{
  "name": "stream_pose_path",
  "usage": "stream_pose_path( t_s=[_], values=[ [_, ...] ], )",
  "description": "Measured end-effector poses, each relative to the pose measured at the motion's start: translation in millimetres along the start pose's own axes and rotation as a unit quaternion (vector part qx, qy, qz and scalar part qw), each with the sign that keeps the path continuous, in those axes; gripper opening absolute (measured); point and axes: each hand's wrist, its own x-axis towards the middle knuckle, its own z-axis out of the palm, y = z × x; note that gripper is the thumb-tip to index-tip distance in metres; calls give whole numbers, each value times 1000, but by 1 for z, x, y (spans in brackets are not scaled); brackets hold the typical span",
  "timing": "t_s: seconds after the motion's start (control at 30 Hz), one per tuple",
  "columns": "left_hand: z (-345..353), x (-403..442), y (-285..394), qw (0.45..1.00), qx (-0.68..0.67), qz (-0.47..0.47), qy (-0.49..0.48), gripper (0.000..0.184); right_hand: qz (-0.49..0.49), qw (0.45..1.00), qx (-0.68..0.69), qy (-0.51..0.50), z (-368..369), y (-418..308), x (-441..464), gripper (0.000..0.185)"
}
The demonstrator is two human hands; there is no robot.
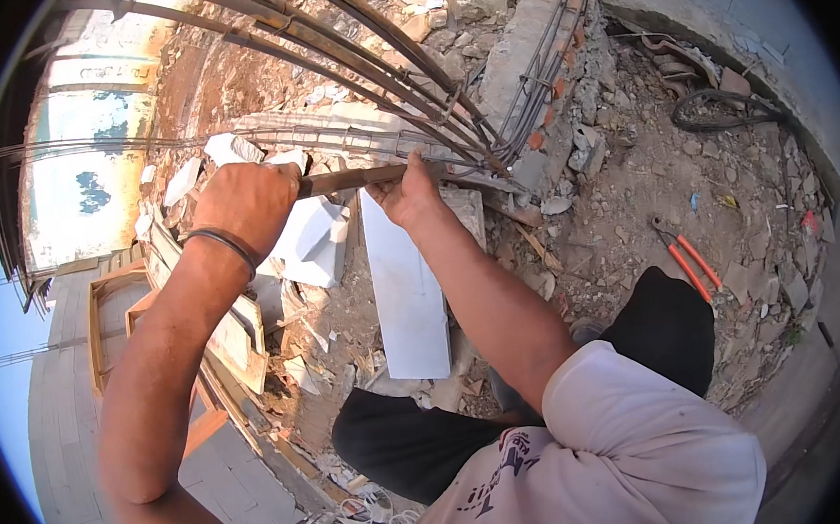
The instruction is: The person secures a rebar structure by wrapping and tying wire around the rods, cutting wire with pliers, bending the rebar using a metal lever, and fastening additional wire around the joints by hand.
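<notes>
My left hand (249, 208), with a dark band at its wrist, is closed in a fist around one end of a brown bar (336, 181). Further along the same bar, my right hand (407, 193) grips it from below with the thumb on top. The bar lies roughly level, and its far end reaches the foot of a bundle of upright steel rebars (393, 79); whether it touches them I cannot tell. Below my right hand, a long white slab (408, 302) lies on the rubble.
Pincers with orange handles (690, 264) lie on the dirt at right, beside my knee. Long horizontal rebars (533, 69) run along a concrete and brick footing. Broken white pieces (312, 245) and wooden frames (117, 312) are at left. A coiled dark cable (721, 109) lies at upper right.
</notes>
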Motion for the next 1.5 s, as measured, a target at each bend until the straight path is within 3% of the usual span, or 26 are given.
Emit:
stream_pose_path(
  t_s=[0.2, 0.27, 0.43, 0.57, 0.67, 0.73, 0.83, 0.93, 1.03, 1.17, 1.23, 1.37, 1.5],
  values=[
    [53, -12, -3, 998, -54, -13, 6, 16, 41, 999, -15, -6, -9, 5, 5, 61],
    [67, -6, -8, 995, -75, -22, -62, 15, 35, 999, -8, -35, -20, 8, 10, 60],
    [116, 5, -14, 987, -135, -20, -88, 14, 24, 998, -10, -61, -35, 20, 23, 58],
    [189, -13, 13, 980, -174, -77, -53, 12, 13, 994, -113, -1, -41, 26, 23, 55],
    [265, -34, 33, 944, -323, -52, -43, 13, -1, 970, -243, 24, -41, 30, 9, 50],
    [285, -31, 57, 948, -295, -120, -14, 12, -16, 951, -306, 36, -42, 32, 8, 48],
    [291, -39, 72, 946, -285, -158, -1, 11, -44, 951, -304, 42, -49, 38, 13, 43],
    [207, -60, 51, 958, -231, -166, 27, 5, -51, 969, -242, -12, -47, 38, 9, 49],
    [113, -73, 26, 977, -158, -117, 80, 4, -40, 985, -163, -28, -27, 39, 4, 49],
    [58, -47, 15, 984, -144, -74, 75, 6, -35, 996, -84, -16, -15, 25, -8, 48],
    [38, -32, 13, 994, -56, -55, 79, 10, -32, 998, -51, -18, -13, 15, -11, 50],
    [23, -12, 1, 996, -30, -50, 65, 18, -15, 1000, -25, -13, -8, 10, -2, 51],
    [104, -8, -18, 990, -135, -41, -6, 14, -27, 995, -100, 9, -12, 21, 3, 54]
  ],
)
